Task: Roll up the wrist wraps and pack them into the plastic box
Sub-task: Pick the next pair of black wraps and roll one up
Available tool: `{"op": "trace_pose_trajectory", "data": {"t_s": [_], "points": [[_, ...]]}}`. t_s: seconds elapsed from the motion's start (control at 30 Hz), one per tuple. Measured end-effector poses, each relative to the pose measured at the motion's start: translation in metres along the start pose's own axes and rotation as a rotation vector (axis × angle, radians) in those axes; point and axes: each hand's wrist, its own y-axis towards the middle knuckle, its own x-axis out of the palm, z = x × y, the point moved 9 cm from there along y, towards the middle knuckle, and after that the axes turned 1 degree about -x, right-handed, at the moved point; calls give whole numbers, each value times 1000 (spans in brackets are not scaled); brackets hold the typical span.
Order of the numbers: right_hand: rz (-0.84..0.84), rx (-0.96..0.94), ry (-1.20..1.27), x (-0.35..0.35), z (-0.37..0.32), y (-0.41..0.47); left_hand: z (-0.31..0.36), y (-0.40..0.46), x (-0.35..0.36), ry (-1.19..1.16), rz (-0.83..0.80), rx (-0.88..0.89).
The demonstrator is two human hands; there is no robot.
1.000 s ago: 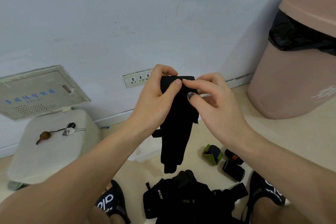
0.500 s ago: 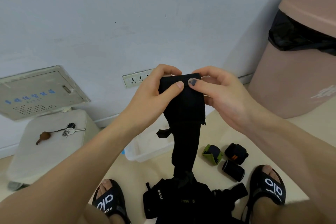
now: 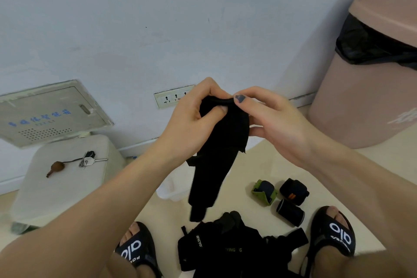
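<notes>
Both hands, left hand (image 3: pixel 191 119) and right hand (image 3: pixel 270 119), pinch the wrap's (image 3: pixel 216 160) top edge; its length hangs straight down below them.

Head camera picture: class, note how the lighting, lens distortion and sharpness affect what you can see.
Head view: soft, even light, no glare; wide-angle lens bows the pale wall and pink plastic bin; the black fabric wrist wrap, pinched by left hand and right hand, shows no weave; forearms slightly soft.
</notes>
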Motion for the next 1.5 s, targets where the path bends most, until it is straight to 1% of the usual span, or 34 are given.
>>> {"op": "trace_pose_trajectory", "data": {"t_s": [0.13, 0.23, 0.3, 0.4, 0.47, 0.57, 0.63, 0.73, 0.87, 0.97, 1.1, 1.2, 1.27, 1.37, 1.43, 1.5], "points": [[8, 0, 51, 1, -1, 0, -2, 0, -2, 8, 16, 8], [-2, 11, 105, 0, 1, 0, -3, -2, -1, -36, 24, -13], [7, 4, 121, -2, 1, 1, -7, -3, 0, -102, 10, -62], [34, -32, 113, -8, -4, 2, -16, -3, 8, -216, -69, -154], [42, -52, 97, -10, -6, 1, -22, -4, 9, -252, -64, -201], [38, -71, 85, -9, -7, 0, -25, -4, 8, -260, -53, -227], [38, -78, 85, -9, -8, -1, -23, -2, 8, -273, -70, -217], [26, -84, 59, -11, -8, 0, -18, -1, 4, -273, -65, -156], [-15, -62, -60, -7, -4, 0, -13, -1, 2, -200, -84, -83], [-33, -92, -116, -3, -7, 0, -10, -2, 1, -156, -93, -49], [-17, -131, -58, -2, -12, 2, -7, -1, -5, -165, -54, -14], [-33, -108, -24, 0, -11, 4, -5, -1, -8, -139, -29, 20], [-34, -86, -51, -1, -9, 5, -4, -2, -8, -114, -19, 36], [-7, -98, -97, -3, -10, 6, -2, -3, -7, -106, -14, 41], [10, -120, -82, -4, -12, 5, -2, -3, -5, -98, -12, 29], [38, -127, -44, -6, -12, 4, -7, -2, -5, -127, -5, -24]]}}
